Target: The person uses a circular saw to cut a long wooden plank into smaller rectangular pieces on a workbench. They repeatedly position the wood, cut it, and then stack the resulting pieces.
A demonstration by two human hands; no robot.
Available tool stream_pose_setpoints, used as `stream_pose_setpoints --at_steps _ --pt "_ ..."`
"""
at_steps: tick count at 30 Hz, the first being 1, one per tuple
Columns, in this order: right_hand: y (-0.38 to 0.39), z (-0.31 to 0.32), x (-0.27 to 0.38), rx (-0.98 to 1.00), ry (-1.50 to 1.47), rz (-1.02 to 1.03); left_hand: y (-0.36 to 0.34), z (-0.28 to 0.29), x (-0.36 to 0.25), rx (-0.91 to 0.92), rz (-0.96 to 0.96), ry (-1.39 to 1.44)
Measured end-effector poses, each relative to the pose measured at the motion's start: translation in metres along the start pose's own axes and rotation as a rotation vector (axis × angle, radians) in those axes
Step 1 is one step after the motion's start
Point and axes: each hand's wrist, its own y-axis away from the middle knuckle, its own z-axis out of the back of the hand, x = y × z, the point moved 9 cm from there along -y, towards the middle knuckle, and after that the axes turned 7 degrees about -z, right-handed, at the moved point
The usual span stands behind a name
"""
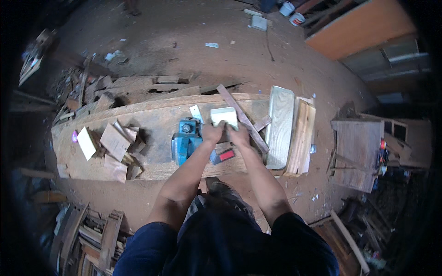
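Observation:
Both of my hands are out over the workbench, close together. My left hand (212,133) and my right hand (238,136) grip the near edge of a pale rectangular wood block (224,114), one from each side, with the thumbs near each other. Just left of my left hand stands a blue power tool (186,140), which looks like an electric planer. Below my hands lies a small red and dark blue object (226,155), its kind unclear. A brown wooden strip (244,118) runs slantwise beside my right hand. Beyond the blue tool is a small white piece (196,112).
Several cut wood blocks (115,141) are grouped on the bench's left part. A pale board (280,128) and a stack of planks (301,138) lie at its right end. Scrap wood (138,87) borders the far edge. A wooden stand (357,154) is off to the right.

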Motion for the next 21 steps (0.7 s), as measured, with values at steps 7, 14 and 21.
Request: stream_pose_setpoints --at_steps 7,14,21 --pt "0.061 0.049 0.025 0.174 -0.298 0.122 0.045 0.042 -0.019 0.067 -0.08 0.482" --pt "0.046 0.057 0.009 -0.239 0.685 0.429 0.137 0.164 0.04 0.007 0.007 0.708" --pt "0.02 0.026 -0.035 -0.175 0.824 0.269 0.2 0.282 0.137 -0.352 0.063 0.804"
